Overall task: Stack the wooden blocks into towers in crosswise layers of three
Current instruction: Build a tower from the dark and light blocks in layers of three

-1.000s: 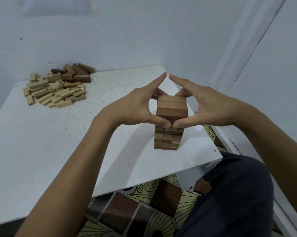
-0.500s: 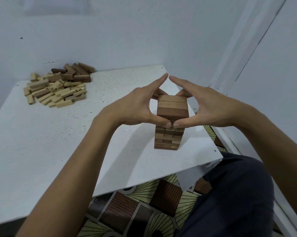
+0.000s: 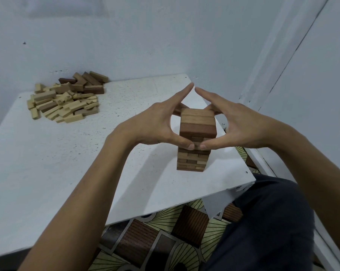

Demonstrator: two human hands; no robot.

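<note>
A white table (image 3: 48,163) in a pale-walled corner (patterned floor (image 3: 165,231) beneath).

You are facing a tower (image 3: 196,128) that is showing tan and reddish-brown wood, with its top running pale tan on the far side and darker red-brown on the near side. At the far left, the pile of loose blocks (image 3: 64,103) is mixing pale cream pieces with dark brown ones along its far edge. The table (image 3: 48,163) is showing white with fine dark speckles. Below its near edge, the floor covering (image 3: 165,237) is showing yellow fans lined in black beside brown ribbed squares. Your trousers (image 3: 272,222), near right, are looking dark grey-blue, and the wall (image 3: 145,36) is showing pale blue-grey.
</note>
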